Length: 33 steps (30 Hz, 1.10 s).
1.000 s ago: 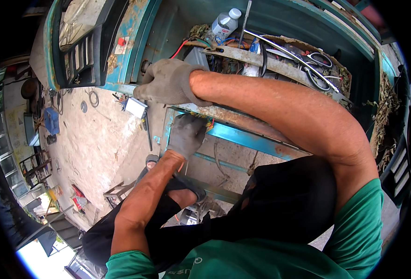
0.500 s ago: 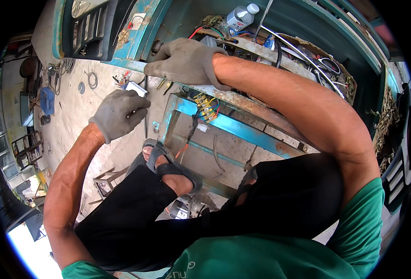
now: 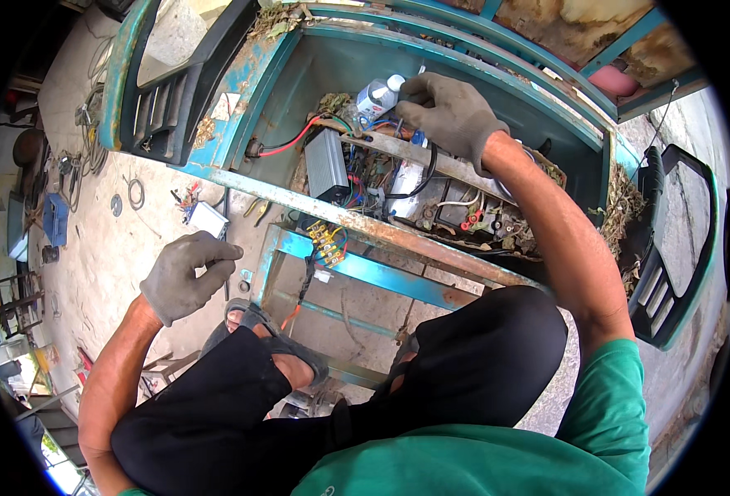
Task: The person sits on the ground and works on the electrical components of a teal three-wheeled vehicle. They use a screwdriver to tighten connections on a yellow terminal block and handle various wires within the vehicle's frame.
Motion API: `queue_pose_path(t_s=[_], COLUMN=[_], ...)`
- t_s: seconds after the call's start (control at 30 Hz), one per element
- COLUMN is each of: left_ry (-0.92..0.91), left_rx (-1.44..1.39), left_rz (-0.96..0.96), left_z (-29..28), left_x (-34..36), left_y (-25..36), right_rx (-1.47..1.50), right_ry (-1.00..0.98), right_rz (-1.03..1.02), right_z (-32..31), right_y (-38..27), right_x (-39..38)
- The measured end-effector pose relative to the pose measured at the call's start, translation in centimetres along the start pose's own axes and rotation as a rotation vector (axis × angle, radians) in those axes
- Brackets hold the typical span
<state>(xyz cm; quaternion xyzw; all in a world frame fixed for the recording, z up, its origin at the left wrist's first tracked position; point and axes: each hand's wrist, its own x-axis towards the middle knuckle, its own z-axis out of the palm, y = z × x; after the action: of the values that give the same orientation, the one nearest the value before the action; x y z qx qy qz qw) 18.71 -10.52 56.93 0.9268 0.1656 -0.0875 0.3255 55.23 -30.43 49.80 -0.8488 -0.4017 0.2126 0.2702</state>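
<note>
My right hand (image 3: 448,114), in a grey work glove, is over the open teal compartment (image 3: 299,70), beside a clear plastic bottle (image 3: 377,97) with a white cap. Its fingers are bent and apart, next to a thin rod that the hand partly hides; no grip on it shows. My left hand (image 3: 187,277), gloved too, hovers above the floor with thumb and fingers curled into a pinch. Whatever lies between those fingertips is too small to make out. Inside the compartment are a silver finned box (image 3: 326,165), red and black cables and a loose bundle of wires.
A rusty teal rail (image 3: 357,219) crosses in front of my knees. Below it, a yellow terminal block (image 3: 325,242) with wires hangs at a blue frame bar (image 3: 398,279). On the floor lie a white box (image 3: 208,219), pliers (image 3: 257,209) and a blue crate (image 3: 55,219).
My right hand has left the compartment's front left corner and moved right and inward to beside the bottle. The view has shifted, showing more of the compartment. My left hand stays in a similar pinch.
</note>
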Motion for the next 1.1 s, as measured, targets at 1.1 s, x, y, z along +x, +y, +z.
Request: queue_pose_path(t_s=[1.1], left_ry=[0.051], left_rx=[-0.444], left_rz=[0.010], left_z=[-3.9], left_x=[5.0], left_y=[3.2], right_rx=[-0.421], right_ry=[-0.156], right_rz=[0.122], right_z=[-0.7], right_y=[4.4], right_x=[-7.8])
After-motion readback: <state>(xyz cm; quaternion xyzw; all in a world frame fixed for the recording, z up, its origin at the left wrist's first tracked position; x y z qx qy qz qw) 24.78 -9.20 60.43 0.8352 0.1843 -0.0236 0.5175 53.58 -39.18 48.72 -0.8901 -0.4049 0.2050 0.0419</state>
